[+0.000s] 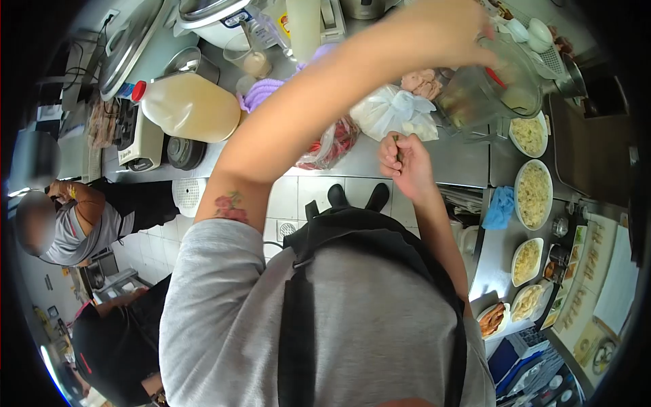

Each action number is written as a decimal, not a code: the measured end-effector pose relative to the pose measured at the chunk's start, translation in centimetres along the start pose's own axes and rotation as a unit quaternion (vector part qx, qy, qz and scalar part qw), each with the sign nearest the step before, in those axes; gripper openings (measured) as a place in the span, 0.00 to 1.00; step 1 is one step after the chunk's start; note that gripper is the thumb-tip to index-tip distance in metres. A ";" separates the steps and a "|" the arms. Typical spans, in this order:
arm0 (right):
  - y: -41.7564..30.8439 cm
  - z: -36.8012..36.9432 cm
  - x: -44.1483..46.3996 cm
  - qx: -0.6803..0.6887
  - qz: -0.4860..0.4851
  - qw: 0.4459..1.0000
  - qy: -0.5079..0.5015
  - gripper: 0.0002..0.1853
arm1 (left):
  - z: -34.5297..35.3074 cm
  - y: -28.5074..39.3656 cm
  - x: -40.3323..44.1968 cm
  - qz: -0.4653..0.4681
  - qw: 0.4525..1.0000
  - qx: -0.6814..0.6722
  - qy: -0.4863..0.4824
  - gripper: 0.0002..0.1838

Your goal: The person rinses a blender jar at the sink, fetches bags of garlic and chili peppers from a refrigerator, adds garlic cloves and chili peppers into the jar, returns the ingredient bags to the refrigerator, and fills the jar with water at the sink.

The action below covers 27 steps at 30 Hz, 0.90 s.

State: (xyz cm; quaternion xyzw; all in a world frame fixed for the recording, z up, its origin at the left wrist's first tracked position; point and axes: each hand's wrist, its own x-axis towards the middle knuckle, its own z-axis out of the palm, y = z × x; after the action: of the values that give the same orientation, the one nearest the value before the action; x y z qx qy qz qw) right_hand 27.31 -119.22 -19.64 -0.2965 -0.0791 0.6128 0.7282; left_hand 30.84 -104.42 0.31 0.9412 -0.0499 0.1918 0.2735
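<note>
My left arm crosses over the counter, and my left hand (451, 34) is above a clear plastic jug (464, 102) at the upper right. Motion blurs its fingers, so I cannot tell whether they grip anything. Just below the fingertips, a slim red piece like a chili (497, 77) shows at the jug's mouth. My right hand (410, 163) is closed around a small green stem-like piece (397, 146) near the counter's front edge. To its left lies a clear bag of red chilies (330, 144). A tied white plastic bag (395, 115) sits just beyond my right hand.
A big jug of pale liquid (193, 108) with a red cap stands left, beside a purple cloth (260, 93). Several dishes of pale food (534, 193) line the right counter, near a blue cloth (500, 207). Other people (81, 224) are at the left.
</note>
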 end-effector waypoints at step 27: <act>7.2 1.0 11.5 -0.646 0.010 0.759 0.076 0.17 | 8.8 -17.4 -30.0 -0.348 0.917 0.183 -0.068 0.18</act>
State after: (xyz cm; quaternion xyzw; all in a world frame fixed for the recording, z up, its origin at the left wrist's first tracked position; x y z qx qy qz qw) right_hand 23.42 -107.56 -25.47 -0.7434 -0.3975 0.3990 0.3608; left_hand 9.65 -94.75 -26.83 0.9434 0.2986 0.0258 0.1422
